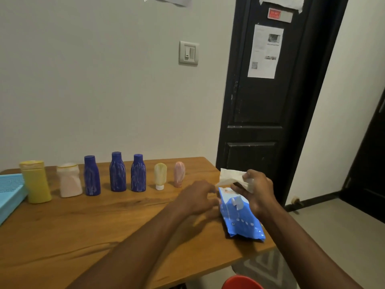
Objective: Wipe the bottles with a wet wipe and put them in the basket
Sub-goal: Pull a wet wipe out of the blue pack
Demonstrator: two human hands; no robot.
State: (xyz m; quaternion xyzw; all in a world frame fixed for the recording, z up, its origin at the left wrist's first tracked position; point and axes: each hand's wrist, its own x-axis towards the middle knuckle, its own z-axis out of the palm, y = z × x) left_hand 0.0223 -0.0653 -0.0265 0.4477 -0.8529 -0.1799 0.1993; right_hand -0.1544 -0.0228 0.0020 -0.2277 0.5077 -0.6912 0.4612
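White crumpled wet wipe is pinched in the curled fingers of your right hand, just above the far end of the blue plastic wipe pack, which lies by the right edge of the wooden tabletop. Your left hand sits at the pack's left side, fingers bent toward it; blur hides whether they grip it.

Along the far edge, upright in a row, stand:
- a yellow cylindrical bottle
- a pale pink squat bottle
- three dark blue bottles
- a small yellowish tube
- a small pink tube

The light blue perforated basket sits at the left edge, just beside the yellow bottle.
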